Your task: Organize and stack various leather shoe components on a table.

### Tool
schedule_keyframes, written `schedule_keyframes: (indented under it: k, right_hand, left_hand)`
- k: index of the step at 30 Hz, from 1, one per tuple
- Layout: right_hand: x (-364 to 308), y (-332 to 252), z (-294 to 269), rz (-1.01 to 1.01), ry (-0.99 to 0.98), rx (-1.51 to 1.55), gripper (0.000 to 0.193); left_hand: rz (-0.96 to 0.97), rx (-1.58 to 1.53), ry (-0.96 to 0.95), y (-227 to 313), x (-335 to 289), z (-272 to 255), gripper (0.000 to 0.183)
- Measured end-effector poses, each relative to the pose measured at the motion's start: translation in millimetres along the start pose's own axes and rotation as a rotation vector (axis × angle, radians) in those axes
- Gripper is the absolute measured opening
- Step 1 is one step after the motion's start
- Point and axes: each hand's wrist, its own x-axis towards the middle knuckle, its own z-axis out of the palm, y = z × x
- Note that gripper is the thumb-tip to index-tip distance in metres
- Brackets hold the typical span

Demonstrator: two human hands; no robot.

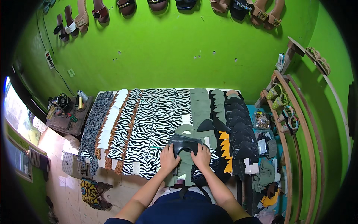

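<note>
Both hands are at a stack of glossy black, arch-shaped cut pieces [188, 140] that looks like shoe upper leather. My left hand [169, 158] grips its left edge, fingers on top. My right hand [201, 156] holds the right edge in the same way. The curved notch of the stack faces me. Under and around it lie olive-green cut pieces [185, 128], partly covered by the stack and my hands. Just beyond, to the right, is a loose black pointed piece [205, 125].
Overlapping rows of zebra-striped pieces [147, 130], white pieces [116, 119] and black pieces [240, 130] cover the table. Yellow pieces [225, 149] show between rows. A sewing machine [64, 102] stands left. Wooden racks [283, 149] with sandals rise at right; more sandals [156, 4] hang on the green wall.
</note>
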Motion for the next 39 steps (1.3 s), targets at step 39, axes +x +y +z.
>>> schedule_keyframes:
  k: [39]
  right_hand:
    - [-15.0,188.3,-138.3,-0.057,0.158,0.139,0.060]
  left_hand:
    - [0.115,-0.510,-0.096,200.4,-16.2,69.2,0.037]
